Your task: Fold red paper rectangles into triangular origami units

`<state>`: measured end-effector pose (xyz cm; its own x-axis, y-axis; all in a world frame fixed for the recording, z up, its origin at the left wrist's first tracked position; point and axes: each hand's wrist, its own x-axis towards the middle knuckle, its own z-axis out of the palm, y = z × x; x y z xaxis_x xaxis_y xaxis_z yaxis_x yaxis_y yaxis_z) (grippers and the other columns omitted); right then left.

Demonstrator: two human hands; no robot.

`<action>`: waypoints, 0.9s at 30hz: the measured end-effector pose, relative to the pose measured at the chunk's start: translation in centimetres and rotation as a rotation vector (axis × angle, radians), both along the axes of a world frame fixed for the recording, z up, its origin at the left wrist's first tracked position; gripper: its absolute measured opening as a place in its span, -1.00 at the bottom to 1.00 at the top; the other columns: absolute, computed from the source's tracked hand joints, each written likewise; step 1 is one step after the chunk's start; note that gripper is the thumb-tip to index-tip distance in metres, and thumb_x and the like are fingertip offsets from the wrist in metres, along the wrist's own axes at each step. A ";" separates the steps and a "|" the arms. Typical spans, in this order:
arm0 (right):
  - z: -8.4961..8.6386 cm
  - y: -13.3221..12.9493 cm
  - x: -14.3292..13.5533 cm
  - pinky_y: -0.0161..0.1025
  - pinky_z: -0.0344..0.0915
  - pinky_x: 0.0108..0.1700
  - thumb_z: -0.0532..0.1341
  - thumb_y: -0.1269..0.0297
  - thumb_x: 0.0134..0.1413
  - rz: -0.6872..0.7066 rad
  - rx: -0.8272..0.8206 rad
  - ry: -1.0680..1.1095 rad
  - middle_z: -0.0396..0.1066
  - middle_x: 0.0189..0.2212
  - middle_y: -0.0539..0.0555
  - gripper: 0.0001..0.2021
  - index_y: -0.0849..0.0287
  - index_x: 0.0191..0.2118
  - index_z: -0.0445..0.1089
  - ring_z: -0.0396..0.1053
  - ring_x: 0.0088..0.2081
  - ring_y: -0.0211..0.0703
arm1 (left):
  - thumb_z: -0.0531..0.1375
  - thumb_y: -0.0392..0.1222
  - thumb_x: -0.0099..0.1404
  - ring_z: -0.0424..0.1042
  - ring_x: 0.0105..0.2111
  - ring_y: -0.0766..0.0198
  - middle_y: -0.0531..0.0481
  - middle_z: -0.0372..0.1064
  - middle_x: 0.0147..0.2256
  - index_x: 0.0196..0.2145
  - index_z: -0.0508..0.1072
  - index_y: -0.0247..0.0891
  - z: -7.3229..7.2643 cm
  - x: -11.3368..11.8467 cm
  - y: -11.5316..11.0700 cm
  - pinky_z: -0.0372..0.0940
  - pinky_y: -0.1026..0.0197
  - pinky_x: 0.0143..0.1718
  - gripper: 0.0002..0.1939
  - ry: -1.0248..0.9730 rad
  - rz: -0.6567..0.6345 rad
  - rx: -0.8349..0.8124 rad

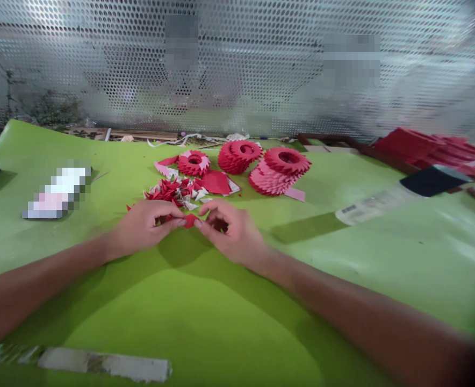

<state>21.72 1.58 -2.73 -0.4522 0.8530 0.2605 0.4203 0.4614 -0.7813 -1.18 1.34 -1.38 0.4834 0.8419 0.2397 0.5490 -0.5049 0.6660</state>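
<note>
A small folded piece of red paper (189,220) is held between my two hands, just above the green table. My left hand (144,228) pinches its left side between thumb and fingers. On its right side, my right hand (233,228) grips it with the thumb and fingertips, which partly hide the edge. Right behind my hands lies a pile of red and white folded paper triangles (168,191). A flat stack of red paper (216,183) rests beside that pile. Beyond stand a low red and pink paper ring (194,163) and two taller rings of interlocked pieces, one red (239,157), one red and pink (280,171).
A clear bottle with a black cap (382,199) lies on the right. Red paper stacks (431,148) sit at the far right. A blurred-out phone-like object (56,193) is on the left. Worn white tape (104,363) sticks near the front edge. Perforated metal (237,70) stands behind.
</note>
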 end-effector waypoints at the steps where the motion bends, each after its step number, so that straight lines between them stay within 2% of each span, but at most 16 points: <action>1: 0.0 0.0 0.0 -0.36 0.15 -0.54 0.25 0.18 0.22 -0.006 0.019 -0.007 0.43 -0.50 -0.03 -0.83 0.16 -0.18 0.39 0.30 -0.55 -0.31 | 0.21 -0.09 0.40 0.51 -0.41 0.27 -0.04 0.61 -0.33 -0.24 0.62 -0.28 0.1 0.0 0.0 0.32 0.30 -0.42 -0.76 0.002 0.010 -0.004; 5: 0.3 -0.4 0.1 -0.35 0.18 -0.51 0.23 0.24 0.22 0.037 0.085 -0.082 0.46 -0.46 -0.01 -0.89 0.16 -0.27 0.37 0.32 -0.54 -0.32 | 0.24 -0.04 0.37 0.45 -0.48 0.30 -0.01 0.56 -0.43 -0.36 0.58 -0.31 0.3 0.2 -0.2 0.24 0.32 -0.49 -0.72 0.007 0.014 -0.026; 7: 0.5 -0.5 0.1 -0.35 0.23 -0.48 0.25 0.24 0.19 0.084 0.093 -0.118 0.50 -0.42 0.00 -0.87 0.16 -0.20 0.40 0.36 -0.52 -0.31 | 0.24 0.00 0.37 0.41 -0.53 0.34 0.01 0.52 -0.48 -0.41 0.56 -0.32 0.2 0.1 -0.2 0.19 0.34 -0.53 -0.67 0.016 -0.012 -0.018; 10: 1.0 -0.7 0.0 -0.33 0.30 -0.41 0.34 0.22 0.11 0.138 0.086 -0.170 0.55 -0.34 0.02 -0.72 0.15 -0.07 0.42 0.43 -0.45 -0.27 | 0.19 0.14 0.40 0.33 -0.60 0.38 0.02 0.47 -0.55 -0.44 0.55 -0.31 -0.2 0.0 -0.1 0.11 0.36 -0.59 -0.53 0.043 -0.082 0.040; 12: 1.2 -0.8 0.0 -0.31 0.32 -0.38 0.38 0.20 0.06 0.170 0.104 -0.198 0.56 -0.31 0.02 -0.67 0.14 -0.06 0.44 0.45 -0.40 -0.24 | 0.12 0.25 0.40 0.32 -0.61 0.39 0.03 0.44 -0.56 -0.46 0.54 -0.31 -0.5 -0.1 -0.1 0.10 0.37 -0.60 -0.43 0.066 -0.125 0.097; 14: 1.2 -0.8 0.0 -0.30 0.33 -0.37 0.38 0.22 0.05 0.204 0.140 -0.216 0.57 -0.31 0.02 -0.71 0.15 -0.10 0.46 0.46 -0.39 -0.23 | 0.06 0.30 0.40 0.34 -0.60 0.38 0.03 0.44 -0.56 -0.46 0.54 -0.31 -0.6 -0.2 -0.1 0.11 0.37 -0.59 -0.37 0.088 -0.155 0.158; 17: 1.2 -0.7 0.0 -0.31 0.30 -0.43 0.30 0.29 0.11 0.208 0.164 -0.197 0.57 -0.31 0.03 -0.76 0.16 -0.08 0.46 0.41 -0.46 -0.27 | 0.03 0.28 0.41 0.38 -0.58 0.38 0.03 0.47 -0.54 -0.44 0.56 -0.30 -0.6 -0.3 -0.1 0.16 0.37 -0.56 -0.38 0.096 -0.189 0.227; 20: 1.2 -0.7 0.1 -0.32 0.29 -0.51 0.26 0.27 0.16 0.202 0.127 -0.141 0.56 -0.29 0.06 -0.71 0.19 -0.01 0.43 0.38 -0.51 -0.30 | 0.06 0.25 0.42 0.37 -0.60 0.39 0.04 0.47 -0.55 -0.45 0.56 -0.30 -0.5 -0.4 -0.2 0.15 0.37 -0.56 -0.40 0.084 -0.187 0.267; 24: 1.4 -0.9 0.0 -0.27 0.39 -0.40 0.40 0.13 0.02 0.191 0.126 -0.175 0.57 -0.21 0.09 -0.52 0.17 0.05 0.40 0.46 -0.40 -0.22 | 0.10 0.25 0.39 0.32 -0.63 0.41 0.06 0.43 -0.59 -0.50 0.52 -0.31 -0.5 -0.4 -0.2 0.10 0.36 -0.59 -0.41 0.070 -0.170 0.284; 27: 1.4 -1.1 0.0 -0.24 0.42 -0.37 0.42 0.13 0.00 0.176 0.153 -0.205 0.58 -0.21 0.09 -0.44 0.18 0.11 0.37 0.47 -0.40 -0.19 | 0.08 0.26 0.40 0.33 -0.62 0.40 0.06 0.43 -0.59 -0.50 0.52 -0.30 -0.6 -0.4 -0.2 0.11 0.36 -0.58 -0.41 0.064 -0.188 0.285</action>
<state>21.70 0.52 -1.35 -0.6461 0.7147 0.2680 0.4650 0.6470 -0.6043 -1.54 1.09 -1.96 0.6450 0.6407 0.4165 0.4650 -0.7616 0.4514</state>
